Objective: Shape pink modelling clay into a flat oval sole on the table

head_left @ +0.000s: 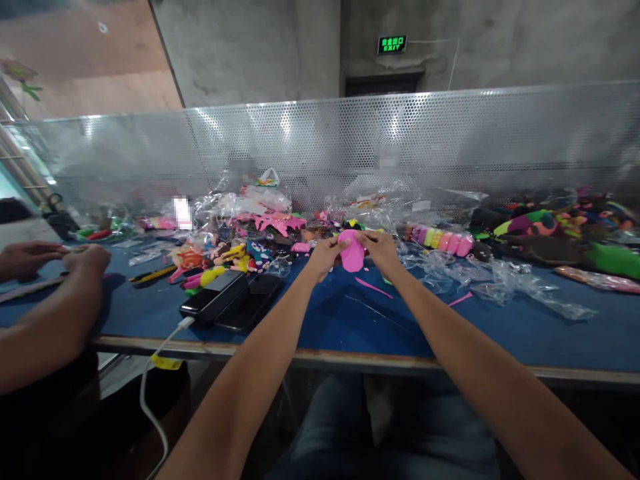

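Blue tabletop (325,330) below, left hand (326,257) and right hand (379,252) pinch, in fingertip grip, a smooth, bright-pink, round-ended slab (353,254).

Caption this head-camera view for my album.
Left hand and right hand hold a pink clay-like piece over a blue tabletop strewn with colourful figures and plastic wrapping.

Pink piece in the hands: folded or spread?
Spread, as far as visible: the pink piece shows one broad face, no fold line, held between left hand and right hand. Its back is hidden.
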Demonstrator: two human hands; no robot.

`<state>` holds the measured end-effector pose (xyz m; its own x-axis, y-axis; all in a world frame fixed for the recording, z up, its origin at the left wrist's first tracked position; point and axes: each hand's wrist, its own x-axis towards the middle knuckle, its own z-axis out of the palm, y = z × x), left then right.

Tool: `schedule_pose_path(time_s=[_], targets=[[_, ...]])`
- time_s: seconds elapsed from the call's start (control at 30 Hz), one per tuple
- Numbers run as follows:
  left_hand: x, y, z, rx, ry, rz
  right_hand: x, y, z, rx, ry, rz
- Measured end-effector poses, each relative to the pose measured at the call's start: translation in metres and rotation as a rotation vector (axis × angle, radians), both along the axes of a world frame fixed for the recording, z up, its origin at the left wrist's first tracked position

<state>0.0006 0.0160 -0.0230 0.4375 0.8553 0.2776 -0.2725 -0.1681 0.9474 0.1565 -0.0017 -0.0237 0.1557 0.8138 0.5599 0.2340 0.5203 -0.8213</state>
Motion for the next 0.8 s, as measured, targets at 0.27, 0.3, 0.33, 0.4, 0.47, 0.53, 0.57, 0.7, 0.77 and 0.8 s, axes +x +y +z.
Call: schedule_pose_path(time_s=[0.27,0.3,0.33,0.4,0.47,0.53,0.57,0.7,0.77,0.8], targets=[[-0.002,-0.003,0.001,0.028,0.056,-0.018,-0.005,-0.008,0.003,-0.095,-0.014,0.117],[-0.002,-0.005,0.002,0.023,0.054,-0.024,-0.006,-0.009,0.003,-0.109,-0.001,0.122],[-0.001,-0.007,0.002,0.017,0.036,-0.034,-0.007,-0.009,0.002,-0.117,0.025,0.138],[0.001,-0.009,0.002,0.012,-0.038,-0.071,-0.009,-0.009,0.001,-0.122,0.086,0.192],[0.003,-0.008,0.001,0.016,-0.089,-0.113,-0.010,-0.007,0.000,-0.126,0.118,0.230],[0.005,-0.006,-0.002,0.007,-0.051,-0.127,-0.010,-0.005,-0.001,-0.113,0.132,0.209],[0.005,-0.004,-0.003,-0.004,-0.012,-0.123,-0.010,-0.005,-0.001,-0.105,0.142,0.188],[0.004,-0.001,-0.006,-0.006,0.074,-0.101,-0.008,-0.005,0.000,-0.119,0.157,0.202],[0.003,-0.003,-0.005,0.003,0.088,-0.112,-0.008,-0.006,0.000,-0.122,0.142,0.247],[0.003,-0.004,-0.004,-0.003,0.093,-0.117,-0.008,-0.007,0.001,-0.120,0.135,0.257]])
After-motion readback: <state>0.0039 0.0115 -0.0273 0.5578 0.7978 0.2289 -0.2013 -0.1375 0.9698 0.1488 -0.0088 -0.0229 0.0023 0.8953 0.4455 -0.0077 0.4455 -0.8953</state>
